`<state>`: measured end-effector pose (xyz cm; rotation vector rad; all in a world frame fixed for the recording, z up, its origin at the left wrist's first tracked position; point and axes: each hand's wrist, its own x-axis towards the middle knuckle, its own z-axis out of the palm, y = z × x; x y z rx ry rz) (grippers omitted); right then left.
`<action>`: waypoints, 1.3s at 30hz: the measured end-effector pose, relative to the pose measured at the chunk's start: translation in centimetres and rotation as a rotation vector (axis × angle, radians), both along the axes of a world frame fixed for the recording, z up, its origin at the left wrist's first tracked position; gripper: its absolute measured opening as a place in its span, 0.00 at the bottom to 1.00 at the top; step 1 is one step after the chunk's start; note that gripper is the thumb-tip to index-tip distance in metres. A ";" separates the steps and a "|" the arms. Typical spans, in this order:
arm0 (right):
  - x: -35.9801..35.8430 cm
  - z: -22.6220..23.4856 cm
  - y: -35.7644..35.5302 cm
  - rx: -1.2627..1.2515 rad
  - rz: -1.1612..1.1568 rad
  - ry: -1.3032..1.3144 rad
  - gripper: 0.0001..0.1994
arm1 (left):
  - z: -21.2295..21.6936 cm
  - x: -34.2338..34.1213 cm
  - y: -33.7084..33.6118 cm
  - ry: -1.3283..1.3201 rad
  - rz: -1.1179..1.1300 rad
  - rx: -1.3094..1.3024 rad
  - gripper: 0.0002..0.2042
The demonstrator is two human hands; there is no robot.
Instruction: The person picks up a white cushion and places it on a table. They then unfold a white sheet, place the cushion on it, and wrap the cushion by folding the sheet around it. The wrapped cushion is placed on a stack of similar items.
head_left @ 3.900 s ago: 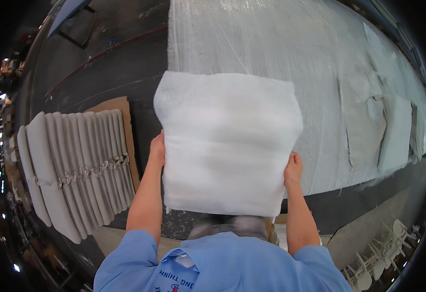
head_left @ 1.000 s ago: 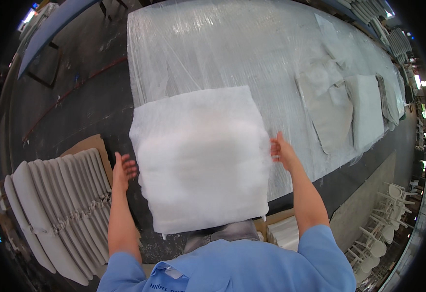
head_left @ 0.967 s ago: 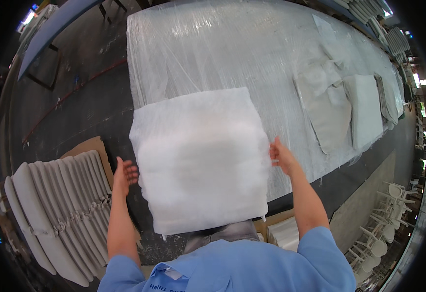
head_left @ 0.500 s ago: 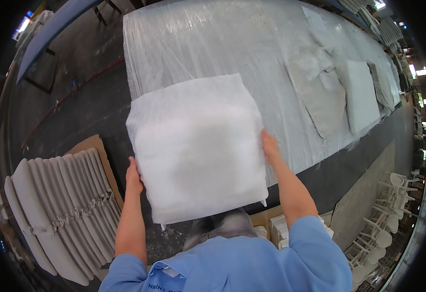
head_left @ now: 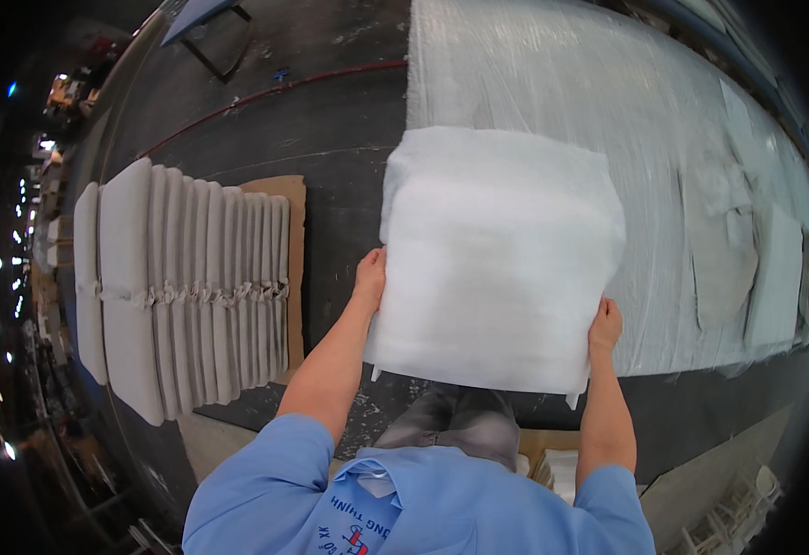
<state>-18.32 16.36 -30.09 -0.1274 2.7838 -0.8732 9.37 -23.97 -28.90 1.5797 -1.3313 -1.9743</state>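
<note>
We are in a workshop or factory hall for cushions: at the left of the frame a row of grey seat cushions (head_left: 182, 287) stands on cardboard (head_left: 289, 268) on a dark concrete floor (head_left: 330, 120), and a long worktop (head_left: 608, 111) under clear plastic sheeting fills the upper right, with flat grey covers (head_left: 719, 240) on it.

A dark floor (head_left: 330, 139) carries a cardboard sheet (head_left: 291, 213) with a row of grey cushions (head_left: 182, 287) on it. Beside it, a long table (head_left: 561, 83) wrapped in clear plastic bears flat grey covers (head_left: 728, 240).

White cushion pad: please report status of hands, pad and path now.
Left hand and right hand grip white cushion pad at its sides. Pad held over dark floor beside plastic-covered table. Nothing blocking it.
</note>
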 end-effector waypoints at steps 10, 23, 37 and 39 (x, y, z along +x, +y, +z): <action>2.7 5.1 0.7 -0.271 -0.064 -0.064 0.18 | 5.6 4.4 1.1 -0.197 -0.007 -0.545 0.12; 2.9 2.7 -3.6 -0.244 -0.347 -0.499 0.41 | 2.0 1.9 5.4 -0.478 -0.078 -0.415 0.27; 6.2 3.1 1.2 -0.230 -0.371 -0.526 0.42 | 3.7 6.8 8.9 -0.527 -0.233 -0.238 0.30; 5.4 3.7 2.3 -0.300 -0.415 -0.571 0.42 | 3.8 7.4 8.2 -0.496 -0.246 -0.180 0.30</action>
